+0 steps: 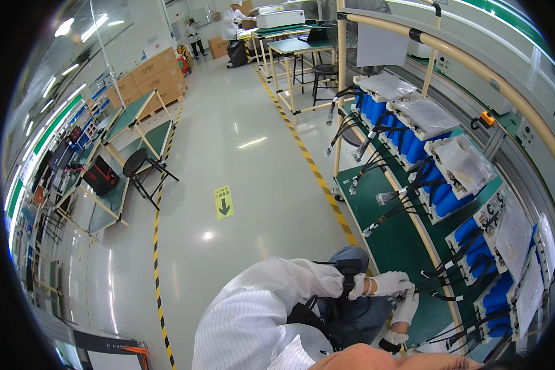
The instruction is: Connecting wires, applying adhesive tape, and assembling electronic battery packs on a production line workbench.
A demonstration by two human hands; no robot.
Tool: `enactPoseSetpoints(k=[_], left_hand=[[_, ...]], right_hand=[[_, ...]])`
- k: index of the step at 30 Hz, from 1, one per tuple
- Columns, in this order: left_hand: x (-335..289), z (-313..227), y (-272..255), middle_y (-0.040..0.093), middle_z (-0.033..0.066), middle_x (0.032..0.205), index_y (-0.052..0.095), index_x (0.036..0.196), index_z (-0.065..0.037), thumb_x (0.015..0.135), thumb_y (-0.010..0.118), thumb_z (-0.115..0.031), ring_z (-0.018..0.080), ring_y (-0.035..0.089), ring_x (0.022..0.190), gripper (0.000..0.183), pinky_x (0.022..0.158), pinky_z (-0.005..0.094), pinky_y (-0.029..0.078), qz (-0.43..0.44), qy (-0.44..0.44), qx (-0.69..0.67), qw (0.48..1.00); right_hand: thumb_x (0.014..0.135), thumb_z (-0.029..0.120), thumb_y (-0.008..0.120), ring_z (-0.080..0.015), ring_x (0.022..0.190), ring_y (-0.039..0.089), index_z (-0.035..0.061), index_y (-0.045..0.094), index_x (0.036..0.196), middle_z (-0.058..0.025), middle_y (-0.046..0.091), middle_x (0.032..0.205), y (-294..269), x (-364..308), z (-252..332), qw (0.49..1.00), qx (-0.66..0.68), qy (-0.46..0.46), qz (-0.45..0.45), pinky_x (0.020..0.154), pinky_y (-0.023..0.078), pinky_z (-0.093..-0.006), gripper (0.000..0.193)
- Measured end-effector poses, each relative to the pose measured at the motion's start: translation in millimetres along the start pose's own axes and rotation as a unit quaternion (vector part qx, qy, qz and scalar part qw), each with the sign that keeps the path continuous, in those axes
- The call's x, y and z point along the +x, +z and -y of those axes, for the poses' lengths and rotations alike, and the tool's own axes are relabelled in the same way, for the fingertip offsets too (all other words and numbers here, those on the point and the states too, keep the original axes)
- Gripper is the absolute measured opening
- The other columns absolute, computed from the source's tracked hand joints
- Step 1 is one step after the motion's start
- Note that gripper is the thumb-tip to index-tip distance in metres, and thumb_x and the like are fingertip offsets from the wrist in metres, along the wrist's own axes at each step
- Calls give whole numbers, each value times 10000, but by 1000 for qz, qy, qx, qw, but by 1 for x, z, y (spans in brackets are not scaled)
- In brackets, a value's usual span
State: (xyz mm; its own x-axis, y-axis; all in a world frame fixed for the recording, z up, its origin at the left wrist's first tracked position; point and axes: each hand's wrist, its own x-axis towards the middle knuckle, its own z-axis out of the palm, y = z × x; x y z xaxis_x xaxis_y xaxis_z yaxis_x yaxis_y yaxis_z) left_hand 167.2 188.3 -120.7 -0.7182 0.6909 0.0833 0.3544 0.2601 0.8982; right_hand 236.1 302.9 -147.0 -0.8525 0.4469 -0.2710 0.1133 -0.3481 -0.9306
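Observation:
My left hand (390, 283), in a white glove, is closed at the end of a bundle of black cables (430, 284). Just below it my right hand (406, 308), also gloved, meets it with its fingers pinched on the same cable end. The connector between the fingers is hidden. These cables run right to a battery pack of blue cylindrical cells (475, 254) with a pale plate on top. Nearer me is another blue battery pack (498, 297), its own black cables hanging over the front edge of the green shelf (382, 209).
Farther along the rack stand several more packs (450, 166) with loose black leads. A beige pipe frame (475, 58) rises over them. To the left are a black stool (143, 163), workbenches, and yellow-black floor tape (308, 148). Two people and stacked cartons (157, 77) are far off.

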Motion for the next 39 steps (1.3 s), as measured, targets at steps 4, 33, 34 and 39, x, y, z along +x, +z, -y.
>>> enactPoseSetpoints(k=[4, 33, 34, 39], left_hand=[[-18, -1, 6, 532, 46, 693, 523, 1001, -22, 846, 440, -242, 125, 522, 577, 282, 500, 260, 427, 29, -113, -278, 953], [-12, -12, -46, 508, 24, 685, 516, 695, -40, 883, 436, -358, 117, 447, 654, 378, 686, 235, 366, 18, 5, -434, 901], [-7, -15, -37, 479, 26, 606, 524, 703, -50, 885, 442, -323, 138, 460, 595, 338, 664, 262, 388, 6, 33, -522, 852], [-9, -24, -9, 405, -5, 553, 510, 802, -69, 885, 449, -220, 148, 433, 546, 182, 623, 282, 396, 106, -42, -763, 637]], right_hand=[[887, 293, 453, -105, 614, 496, 71, 457, 898, -42, 522, 763, 14, -1, -1, 998, 61, -7, 11, 489, 398, -228, 222], [904, 331, 392, -70, 396, 348, 110, 428, 742, 24, 383, 539, -15, -8, 45, 973, -44, 77, 213, 374, 308, -194, 276], [905, 323, 387, -79, 406, 378, 96, 444, 770, 13, 404, 551, -13, -4, 36, 977, -116, 37, 174, 383, 332, -203, 270], [879, 208, 422, -158, 690, 550, 19, 484, 920, -83, 542, 798, -39, 49, -30, 778, -507, -367, -48, 611, 463, -271, 203]])
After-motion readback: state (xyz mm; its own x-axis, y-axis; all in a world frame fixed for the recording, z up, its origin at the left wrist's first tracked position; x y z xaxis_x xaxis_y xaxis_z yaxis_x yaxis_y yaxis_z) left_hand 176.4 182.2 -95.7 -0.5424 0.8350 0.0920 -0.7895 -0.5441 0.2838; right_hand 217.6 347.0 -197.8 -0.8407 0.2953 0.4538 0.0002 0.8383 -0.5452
